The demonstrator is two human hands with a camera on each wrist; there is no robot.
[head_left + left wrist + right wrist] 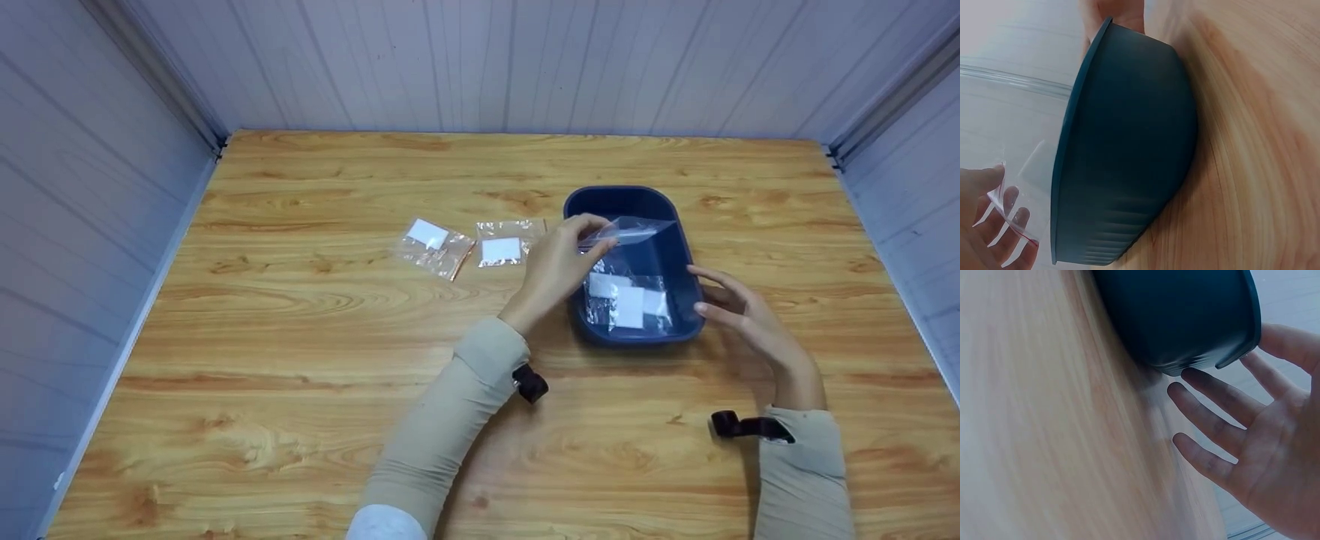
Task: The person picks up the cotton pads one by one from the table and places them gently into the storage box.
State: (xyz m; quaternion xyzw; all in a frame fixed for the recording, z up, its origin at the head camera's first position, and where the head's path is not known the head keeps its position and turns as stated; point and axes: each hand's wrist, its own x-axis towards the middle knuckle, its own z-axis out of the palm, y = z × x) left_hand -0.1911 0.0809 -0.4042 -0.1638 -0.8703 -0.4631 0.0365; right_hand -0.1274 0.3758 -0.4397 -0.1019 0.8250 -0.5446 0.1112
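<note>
Pinching a filmy zip bag, left fingers above a smooth, round-cornered tub; right fingers spread, touching its rim.

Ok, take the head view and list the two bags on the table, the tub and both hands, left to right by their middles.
First bag → second bag → left hand → tub → right hand.
</note>
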